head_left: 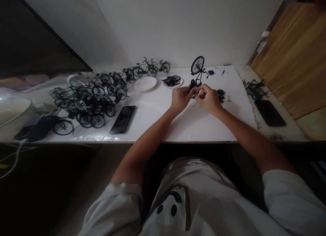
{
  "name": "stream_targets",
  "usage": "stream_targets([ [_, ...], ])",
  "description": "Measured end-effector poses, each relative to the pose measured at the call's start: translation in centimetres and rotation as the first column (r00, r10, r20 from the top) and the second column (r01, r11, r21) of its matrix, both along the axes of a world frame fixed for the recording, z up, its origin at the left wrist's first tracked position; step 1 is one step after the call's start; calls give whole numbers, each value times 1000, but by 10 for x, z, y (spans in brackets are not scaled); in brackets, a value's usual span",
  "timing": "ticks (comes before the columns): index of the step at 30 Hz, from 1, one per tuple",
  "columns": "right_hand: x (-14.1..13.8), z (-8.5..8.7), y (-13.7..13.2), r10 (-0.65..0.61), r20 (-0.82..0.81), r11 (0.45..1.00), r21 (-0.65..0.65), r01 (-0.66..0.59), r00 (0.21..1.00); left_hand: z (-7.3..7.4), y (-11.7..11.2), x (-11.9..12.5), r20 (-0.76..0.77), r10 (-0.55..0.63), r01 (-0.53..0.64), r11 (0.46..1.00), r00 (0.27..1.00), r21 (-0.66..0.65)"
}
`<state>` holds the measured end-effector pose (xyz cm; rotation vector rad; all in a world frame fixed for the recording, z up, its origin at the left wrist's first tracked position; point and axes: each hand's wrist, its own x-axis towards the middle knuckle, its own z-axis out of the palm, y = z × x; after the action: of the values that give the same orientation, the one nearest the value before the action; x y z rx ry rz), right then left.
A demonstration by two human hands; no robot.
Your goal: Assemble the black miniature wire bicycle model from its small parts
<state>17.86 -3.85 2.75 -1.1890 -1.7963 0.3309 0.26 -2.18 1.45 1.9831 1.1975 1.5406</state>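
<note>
A black model bicycle (196, 76) is held on end over the white board, its one visible wheel pointing up and away. My left hand (181, 97) pinches the lower end of its frame from the left. On the right, my right hand (208, 97) has thumb and fingers curled in at the same end, touching it. Fingers cover that end, so any small part between them is hidden. Just beyond my right hand lies a dark cluster of parts (220, 95), with a small T-shaped tool (229, 98) beside it.
Many finished model bicycles (89, 96) crowd the left. A white plate (145, 84) and a saucer of black wheels (172, 80) stand behind my left hand. Phones lie left (123, 119) and right (270, 113). Green frames (255, 89) sit at the right by a wooden panel (292, 59).
</note>
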Motion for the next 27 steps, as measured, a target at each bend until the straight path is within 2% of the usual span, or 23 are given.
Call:
stream_targets([
  [8, 0, 3, 0, -61, 92, 998, 10, 61, 994, -1, 3, 0, -10, 9, -9, 1000, 1000, 9],
  [27, 3, 1, 3, -79, 163, 997, 37, 74, 984, 2, -1, 1, -6, 20, -20, 1000, 1000, -21],
])
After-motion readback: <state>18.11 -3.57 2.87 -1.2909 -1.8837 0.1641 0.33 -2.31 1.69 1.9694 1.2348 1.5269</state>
